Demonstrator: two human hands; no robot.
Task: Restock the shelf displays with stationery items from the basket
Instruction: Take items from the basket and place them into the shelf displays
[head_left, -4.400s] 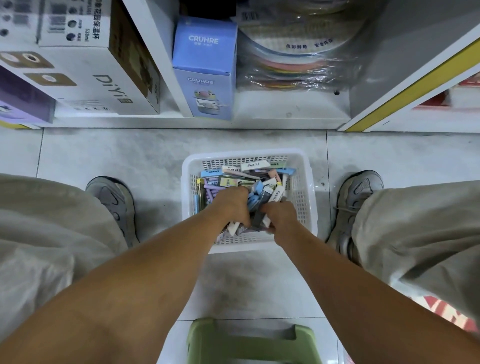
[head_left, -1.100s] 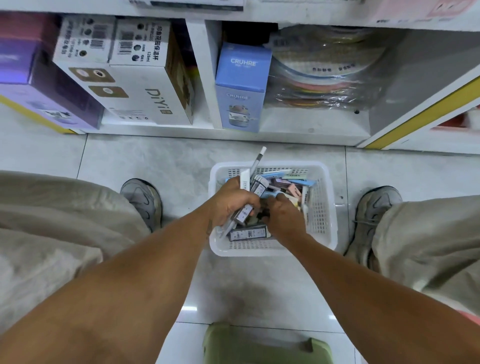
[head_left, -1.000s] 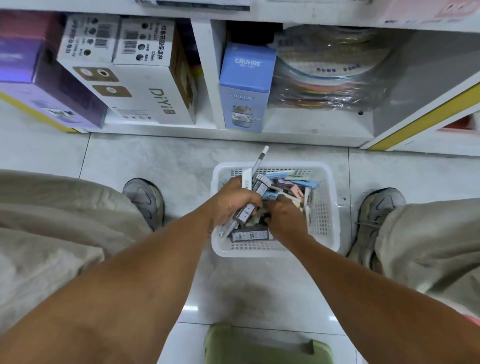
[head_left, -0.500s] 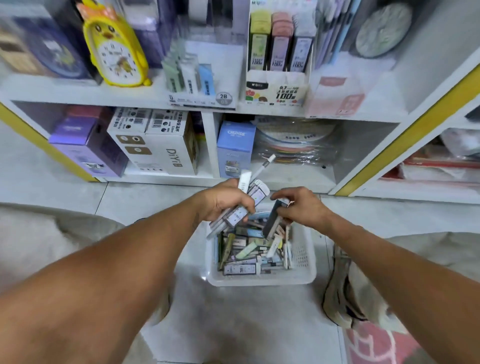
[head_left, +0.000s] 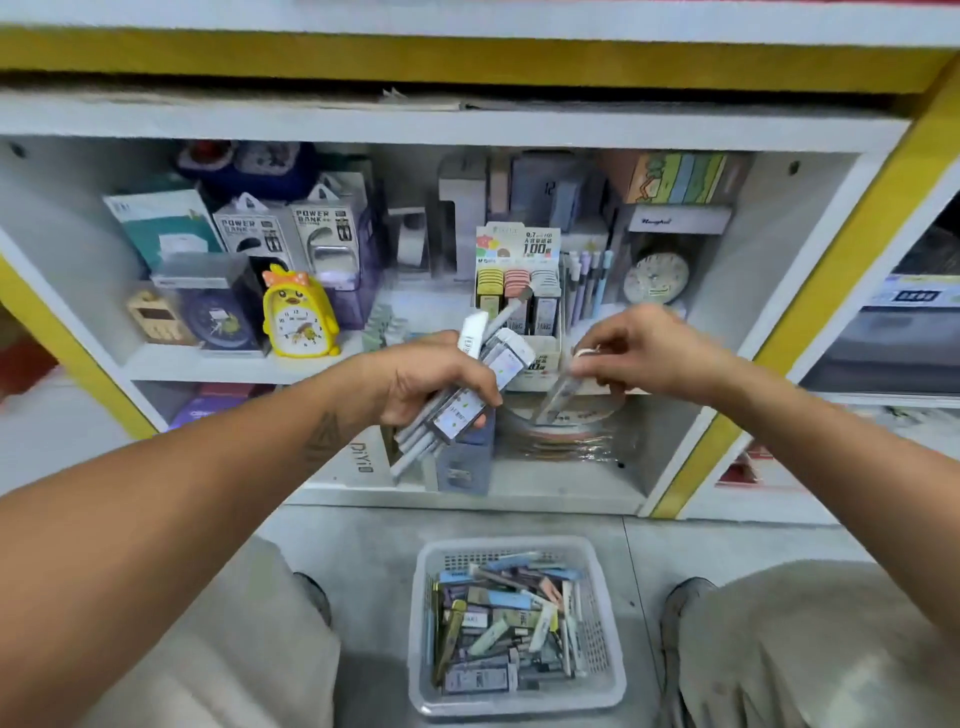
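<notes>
Both hands risen from basket (head_left: 519, 704) to shelf edge: left hand (head_left: 434, 376) grips packs (head_left: 470, 402), right hand (head_left: 647, 351) pinches one.

Yellow chick-shaped plastic alarm clock (head_left: 300, 316) with an orange bow: standing upright on the middle shelf board, left of centre.
Dark blue round clock in a clear box (head_left: 215, 312): sitting just left of the chick clock, touching or nearly so.
Two white-carded power bank packs (head_left: 291, 234): leaning side by side behind the clocks.
Teal and white flat carton (head_left: 163, 228): standing at the back left.
Pale round-faced alarm clock (head_left: 655, 278): standing at the shelf's right end, under a grey header card.
Stack of round coloured items in clear plastic wrap (head_left: 566, 434): lying in the lower compartment.
Grey tiled floor (head_left: 363, 540): running below the unit.
</notes>
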